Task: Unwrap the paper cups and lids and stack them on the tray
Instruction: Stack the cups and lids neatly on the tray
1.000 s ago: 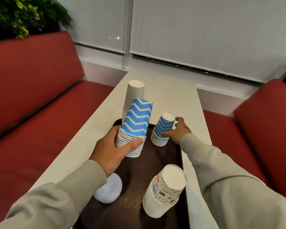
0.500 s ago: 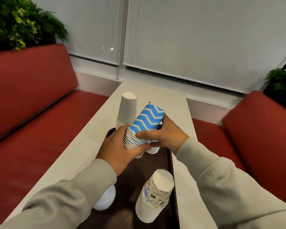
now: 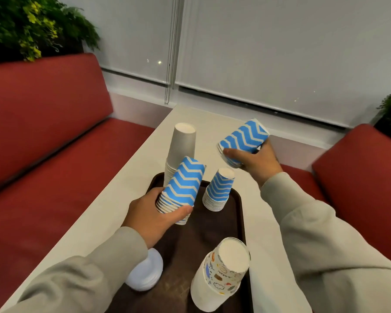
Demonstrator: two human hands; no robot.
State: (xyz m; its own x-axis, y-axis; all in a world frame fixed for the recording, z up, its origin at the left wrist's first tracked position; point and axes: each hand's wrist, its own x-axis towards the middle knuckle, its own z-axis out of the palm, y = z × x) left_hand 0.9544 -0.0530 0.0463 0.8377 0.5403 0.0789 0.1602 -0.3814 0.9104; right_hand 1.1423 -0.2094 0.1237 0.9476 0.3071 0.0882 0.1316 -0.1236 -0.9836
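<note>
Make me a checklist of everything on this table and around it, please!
Surface: pale table with a dark brown tray.
Job's things: on the tray, upside down: grey cup stack, blue zigzag stack, cartoon-print stack, white lids.
Clutter: nothing seen.
Grippers: left hand holds a zigzag stack; right hand holds another zigzag stack above the table.
Cables: blind cords.
Surroundings: red benches, plants, blinds.
</note>
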